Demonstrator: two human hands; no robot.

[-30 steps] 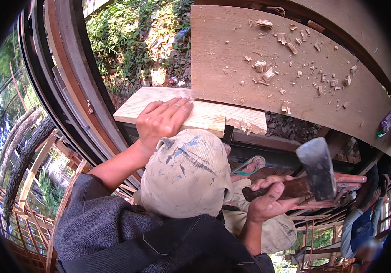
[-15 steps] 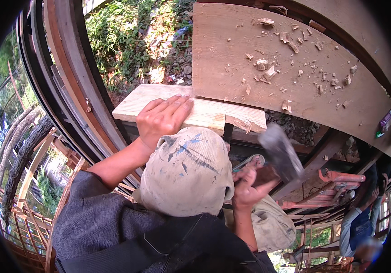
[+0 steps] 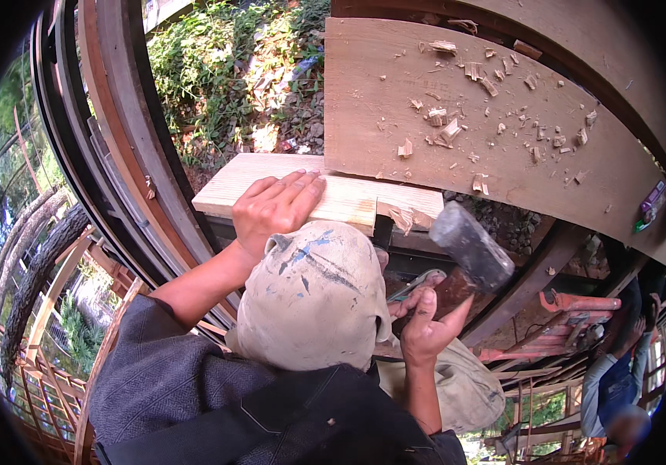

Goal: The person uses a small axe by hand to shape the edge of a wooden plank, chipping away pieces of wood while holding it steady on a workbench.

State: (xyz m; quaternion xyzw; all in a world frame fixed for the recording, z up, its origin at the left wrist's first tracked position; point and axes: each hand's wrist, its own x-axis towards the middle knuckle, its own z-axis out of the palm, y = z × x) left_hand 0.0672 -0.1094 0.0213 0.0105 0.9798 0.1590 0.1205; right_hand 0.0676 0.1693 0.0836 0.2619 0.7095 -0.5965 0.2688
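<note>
My left hand [image 3: 277,209] presses on a pale wooden board [image 3: 232,174], its fingers laid flat across the top. Toward the right, the board has a cut line across it and a splintered, chipped edge [image 3: 406,217]. My right hand [image 3: 432,329] is closed round a hammer whose dark, blocky head [image 3: 474,248] hangs just off that chipped end. Most of the handle is hidden by the head and my hand. A paint-stained knee [image 3: 313,291] in light trousers rises close below the board.
A wide plywood sheet [image 3: 395,93] strewn with wood chips lies beyond the board. Long dark beams [image 3: 127,101] run along the left. An orange metal tool [image 3: 581,302] lies at right, near another person [image 3: 616,387]. Plants [image 3: 216,70] grow on the ground at the back.
My right hand has shifted slightly down, and the hammer head is a little lower and less blurred. My left hand stays on the board. The whole view has tilted slightly.
</note>
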